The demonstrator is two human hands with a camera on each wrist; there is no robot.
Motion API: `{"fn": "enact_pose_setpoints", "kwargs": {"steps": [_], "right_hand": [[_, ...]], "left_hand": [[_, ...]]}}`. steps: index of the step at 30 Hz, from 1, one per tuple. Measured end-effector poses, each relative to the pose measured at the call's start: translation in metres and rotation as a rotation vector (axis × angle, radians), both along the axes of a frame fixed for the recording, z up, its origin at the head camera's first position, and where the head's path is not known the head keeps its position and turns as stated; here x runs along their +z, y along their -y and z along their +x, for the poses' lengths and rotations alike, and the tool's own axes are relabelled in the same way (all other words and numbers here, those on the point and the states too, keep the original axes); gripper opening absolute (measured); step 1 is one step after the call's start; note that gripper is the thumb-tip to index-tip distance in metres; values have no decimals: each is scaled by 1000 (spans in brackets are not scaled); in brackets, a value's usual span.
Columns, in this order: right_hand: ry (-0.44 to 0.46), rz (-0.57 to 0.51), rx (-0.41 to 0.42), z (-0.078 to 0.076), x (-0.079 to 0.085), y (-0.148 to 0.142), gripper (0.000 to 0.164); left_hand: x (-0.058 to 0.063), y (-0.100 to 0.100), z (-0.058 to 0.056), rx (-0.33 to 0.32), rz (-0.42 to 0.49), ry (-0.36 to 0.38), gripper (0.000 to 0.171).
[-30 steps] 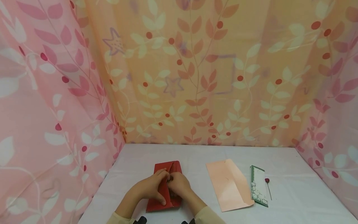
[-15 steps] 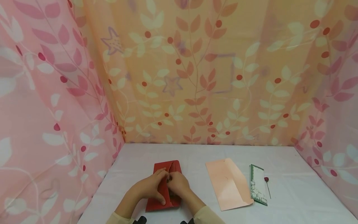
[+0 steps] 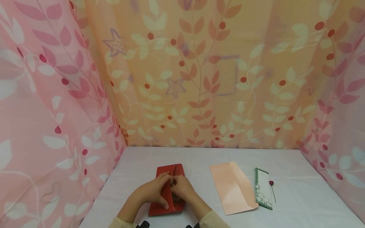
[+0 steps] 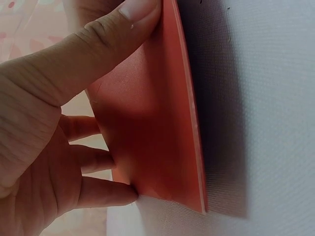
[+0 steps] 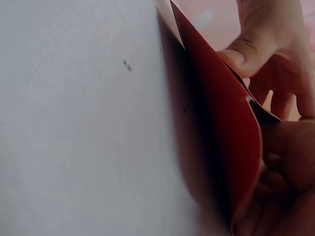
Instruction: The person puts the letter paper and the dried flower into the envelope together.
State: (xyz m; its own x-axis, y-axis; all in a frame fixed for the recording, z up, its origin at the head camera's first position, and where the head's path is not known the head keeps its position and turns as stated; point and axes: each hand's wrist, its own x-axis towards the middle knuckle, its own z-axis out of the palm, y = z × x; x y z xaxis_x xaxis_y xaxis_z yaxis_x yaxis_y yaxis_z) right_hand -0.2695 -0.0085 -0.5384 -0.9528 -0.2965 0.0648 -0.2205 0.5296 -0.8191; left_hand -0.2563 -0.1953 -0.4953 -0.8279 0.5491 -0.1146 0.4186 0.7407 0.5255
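Note:
A red envelope (image 3: 156, 207) lies at the left front of the table, its flap side toward the right. My left hand (image 3: 152, 190) grips it, thumb on the near part of its front and fingers farther up. In the left wrist view the thumb (image 4: 113, 42) presses the red paper while the other fingers touch its opposite edge. My right hand (image 3: 182, 187) is at the opening along the flap, its fingers curled on the paper beside the left fingertips. In the right wrist view the envelope's red flap (image 5: 226, 113) stands raised beside those curled fingers (image 5: 266, 196); their tips are partly hidden.
To the right, a peach envelope (image 3: 231, 190) lies with its flap unfolded. Beside it are a green-edged card with a white floral face (image 3: 263, 186) and a small dark red flower on a thin stem (image 3: 271, 183). Patterned curtains (image 3: 182, 79) enclose the white table (image 3: 199, 155).

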Motion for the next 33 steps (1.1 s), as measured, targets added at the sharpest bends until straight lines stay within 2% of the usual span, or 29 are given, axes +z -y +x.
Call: {"fn": "enact_pose_setpoints", "kwargs": {"steps": [5, 9, 17, 26, 33], "right_hand": [[98, -141, 111, 2, 3, -9, 10], [137, -190, 140, 3, 4, -17, 13], [139, -232, 101, 8, 5, -29, 25], [-20, -158, 57, 14, 12, -47, 27], [16, -178, -6, 20, 13, -62, 28]], "left_hand": [[-2, 0, 0, 13, -9, -3, 95], [-5, 0, -2, 17, -7, -12, 91], [-4, 0, 0, 14, 9, 2, 84], [-4, -1, 1, 11, 8, -11, 85], [-4, 1, -2, 19, 14, 6, 82]]}}
